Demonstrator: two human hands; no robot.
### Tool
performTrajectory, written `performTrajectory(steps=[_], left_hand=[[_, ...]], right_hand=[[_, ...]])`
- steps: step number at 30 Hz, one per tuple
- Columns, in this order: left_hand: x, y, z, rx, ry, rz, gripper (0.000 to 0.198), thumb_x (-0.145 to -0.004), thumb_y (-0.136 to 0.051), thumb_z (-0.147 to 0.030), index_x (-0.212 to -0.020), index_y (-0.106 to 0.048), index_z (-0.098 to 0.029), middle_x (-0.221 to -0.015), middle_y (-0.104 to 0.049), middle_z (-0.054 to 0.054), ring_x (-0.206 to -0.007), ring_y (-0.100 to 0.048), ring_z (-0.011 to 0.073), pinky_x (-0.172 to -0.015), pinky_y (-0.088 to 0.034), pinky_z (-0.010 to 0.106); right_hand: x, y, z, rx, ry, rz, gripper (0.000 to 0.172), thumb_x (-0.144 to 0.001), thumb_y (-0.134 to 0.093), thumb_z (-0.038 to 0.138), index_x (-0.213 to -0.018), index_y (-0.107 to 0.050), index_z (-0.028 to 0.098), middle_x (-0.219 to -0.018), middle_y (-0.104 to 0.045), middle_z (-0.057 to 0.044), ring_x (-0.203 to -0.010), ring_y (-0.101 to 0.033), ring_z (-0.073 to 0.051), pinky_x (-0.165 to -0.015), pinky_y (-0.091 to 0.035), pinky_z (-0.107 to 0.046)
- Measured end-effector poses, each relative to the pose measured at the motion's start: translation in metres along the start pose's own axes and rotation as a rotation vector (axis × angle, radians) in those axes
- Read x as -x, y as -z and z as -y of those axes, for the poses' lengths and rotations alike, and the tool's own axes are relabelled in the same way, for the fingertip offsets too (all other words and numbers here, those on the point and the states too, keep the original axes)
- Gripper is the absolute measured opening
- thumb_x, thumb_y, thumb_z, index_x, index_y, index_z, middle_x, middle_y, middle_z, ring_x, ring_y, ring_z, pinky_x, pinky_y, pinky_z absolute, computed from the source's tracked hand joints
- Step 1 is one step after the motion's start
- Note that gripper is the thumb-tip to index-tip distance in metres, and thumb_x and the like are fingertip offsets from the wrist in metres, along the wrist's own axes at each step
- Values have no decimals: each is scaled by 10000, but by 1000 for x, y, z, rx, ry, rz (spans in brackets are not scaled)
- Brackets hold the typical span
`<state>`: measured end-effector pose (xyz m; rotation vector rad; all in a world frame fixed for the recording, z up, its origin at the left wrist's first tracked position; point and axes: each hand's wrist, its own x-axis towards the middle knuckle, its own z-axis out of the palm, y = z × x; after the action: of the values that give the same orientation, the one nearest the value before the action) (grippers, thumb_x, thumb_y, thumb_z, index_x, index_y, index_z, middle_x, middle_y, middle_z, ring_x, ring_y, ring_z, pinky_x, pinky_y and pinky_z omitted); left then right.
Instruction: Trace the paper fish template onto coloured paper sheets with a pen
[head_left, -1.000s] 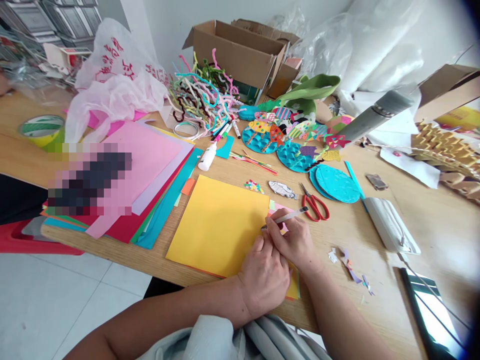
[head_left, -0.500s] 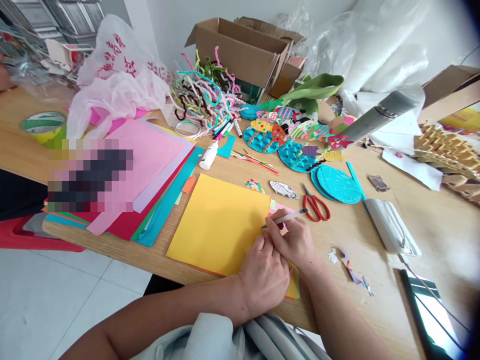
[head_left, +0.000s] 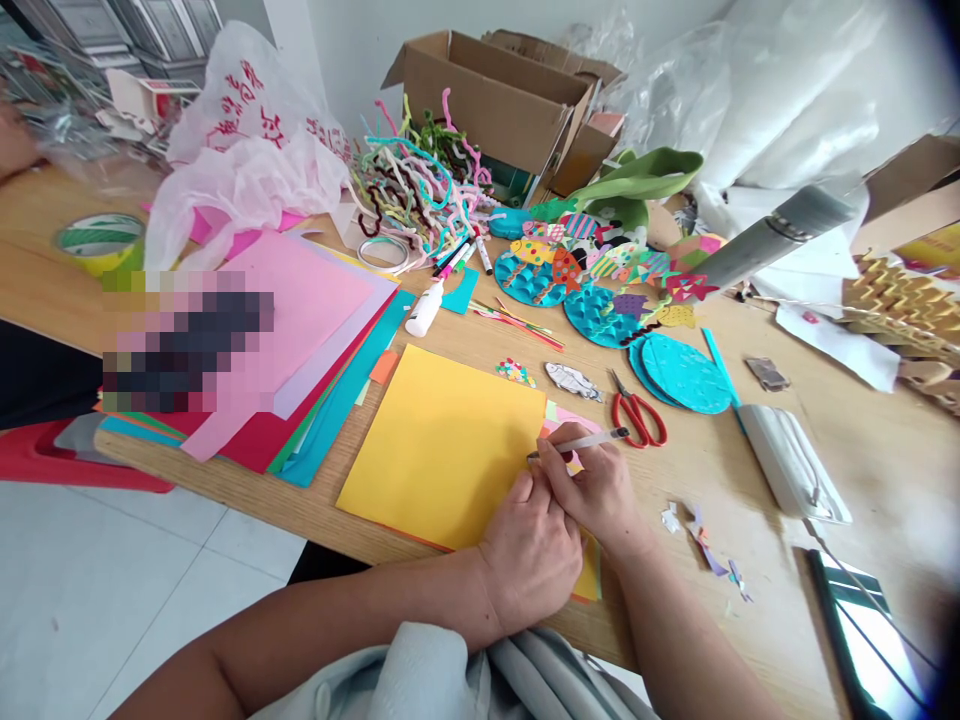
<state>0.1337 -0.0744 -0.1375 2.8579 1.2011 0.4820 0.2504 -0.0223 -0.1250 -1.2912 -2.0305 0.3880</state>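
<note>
My right hand (head_left: 596, 487) pinches a pen (head_left: 589, 441) with a clear barrel, its tip low over the right part of a yellow sheet (head_left: 435, 440). My left hand (head_left: 534, 545) rests on the sheet's lower right, fingers curled and touching my right hand; anything under them is hidden. Pink and green paper pieces (head_left: 562, 414) stick out past the sheet's right edge. Beyond the sheet lie a cut-out paper fish (head_left: 573, 381), a small dotted cut-out (head_left: 516, 373) and red-handled scissors (head_left: 639, 418) with blades slightly apart.
Coloured paper (head_left: 300, 320) is stacked on the left, by a white glue bottle (head_left: 425, 308). Pipe cleaners (head_left: 420, 195), blue discs (head_left: 686, 373) with fish cut-outs nearby and a cardboard box (head_left: 491, 95) stand behind. A white power strip (head_left: 795, 460) and phone (head_left: 862, 620) lie right.
The view has shifted slightly, so the table items appear a little farther right. Both hands keep nearly the same pose on the yellow sheet, with the pen still in my right hand.
</note>
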Motion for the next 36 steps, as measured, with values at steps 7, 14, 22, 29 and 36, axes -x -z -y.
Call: performTrajectory(steps=[7,14,22,29,36], left_hand=[[0,0,0,-12,-9,24,387,-880,-523,-334,-1087,-690,-53,-1115,-656,225,-1100,-557,357,-931,-298,465],[0,0,0,-23,-5,14,398,-892,-507,-341,-1109,-684,-58,-1142,-645,223,-1150,-531,371,-957,-285,476],[0,0,1,-13,0,1,382,-884,-519,-341,-1080,-698,-66,-1123,-653,221,-1120,-550,359,-947,-296,465],[0,-1,1,-23,-11,17,381,-899,-495,-327,-1092,-691,-65,-1129,-648,226,-1125,-546,360,-939,-295,474],[0,-1,0,-23,2,-2,379,-885,-520,-339,-1078,-698,-65,-1112,-661,210,-1109,-554,360,-925,-309,459]], right_hand=[[1,1,0,2,5,-3,161,-846,-560,151,-719,-476,205,-657,-545,15,-575,-511,-114,-578,-403,-267],[0,1,0,5,4,-11,158,-848,-560,152,-725,-477,207,-656,-546,15,-573,-514,-113,-574,-407,-264],[0,0,1,20,20,-12,161,-850,-559,157,-717,-483,205,-655,-552,9,-575,-522,-116,-573,-409,-269],[0,3,1,28,14,4,157,-863,-539,184,-721,-479,211,-654,-554,1,-570,-518,-125,-561,-409,-282],[0,2,2,39,15,4,145,-866,-532,195,-732,-481,213,-644,-535,8,-557,-503,-122,-555,-407,-280]])
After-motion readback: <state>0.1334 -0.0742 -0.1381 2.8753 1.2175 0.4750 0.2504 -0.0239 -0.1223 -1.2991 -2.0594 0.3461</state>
